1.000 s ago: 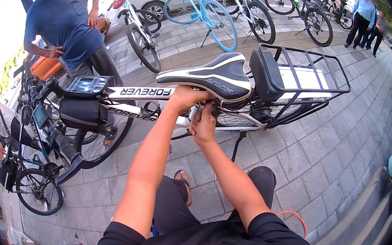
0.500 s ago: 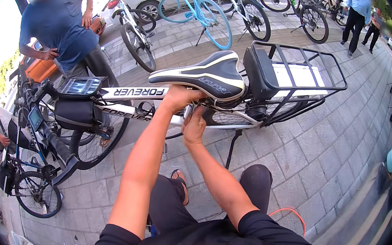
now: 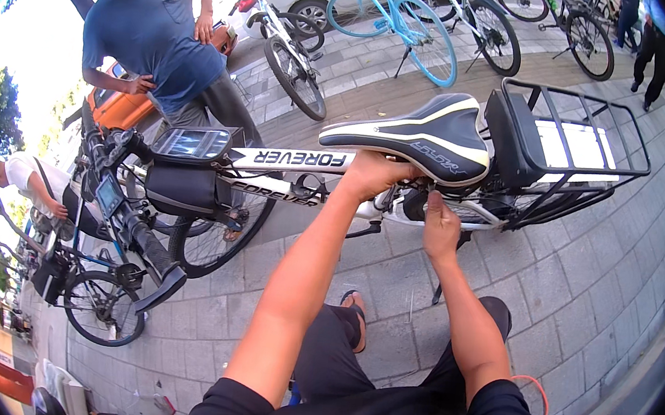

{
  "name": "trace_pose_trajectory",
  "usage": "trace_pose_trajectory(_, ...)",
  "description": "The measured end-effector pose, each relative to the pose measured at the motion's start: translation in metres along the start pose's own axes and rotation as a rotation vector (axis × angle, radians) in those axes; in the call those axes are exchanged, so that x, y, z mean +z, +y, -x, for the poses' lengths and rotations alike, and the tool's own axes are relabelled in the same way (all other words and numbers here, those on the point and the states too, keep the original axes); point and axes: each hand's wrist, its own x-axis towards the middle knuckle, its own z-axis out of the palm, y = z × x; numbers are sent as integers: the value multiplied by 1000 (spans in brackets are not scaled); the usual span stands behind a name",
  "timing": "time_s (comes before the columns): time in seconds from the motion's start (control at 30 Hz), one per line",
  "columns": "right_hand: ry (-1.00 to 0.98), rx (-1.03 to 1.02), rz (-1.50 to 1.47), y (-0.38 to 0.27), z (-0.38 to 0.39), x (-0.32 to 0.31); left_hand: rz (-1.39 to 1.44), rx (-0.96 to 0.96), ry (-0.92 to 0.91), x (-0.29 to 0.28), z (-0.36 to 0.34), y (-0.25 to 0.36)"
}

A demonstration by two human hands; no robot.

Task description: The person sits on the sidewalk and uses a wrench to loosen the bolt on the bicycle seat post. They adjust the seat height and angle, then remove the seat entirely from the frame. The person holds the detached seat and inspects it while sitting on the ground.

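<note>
Black and cream saddle (image 3: pixel 407 132) sits above the white bicycle frame (image 3: pixel 297 158), between a black front bag (image 3: pixel 187 191) and the rear rack (image 3: pixel 618 165). Left hand (image 3: pixel 377 176) at the saddle's underside, fingers bent beneath it, tips hidden; cannot tell whether they close on anything. Right hand (image 3: pixel 442 226) below the saddle's rear part, apart from the left; fingers curled, thumb pointing up, grip unclear. Person in blue shirt (image 3: pixel 160 32) stands beyond the front bag, hands at waist.
</note>
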Motion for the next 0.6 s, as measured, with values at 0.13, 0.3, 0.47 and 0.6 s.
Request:
trace_pose_trajectory(0.13, 45, 372, -773, -4, 19, 92, 17, -64, -2, 6, -8, 2)
trace_pose_trajectory(0.3, -229, 141, -222, 19, -17, 5, 34, 13, 8, -5, -13, -14)
trace_pose_trajectory(0.47, -245, 27, 504, -60, -43, -80, 47, 24, -33, -2, -11, -12)
trace_pose_trajectory(0.6, -52, -1, 280, -20, -12, -43, -8, 25, -32, 3, -7, -8)
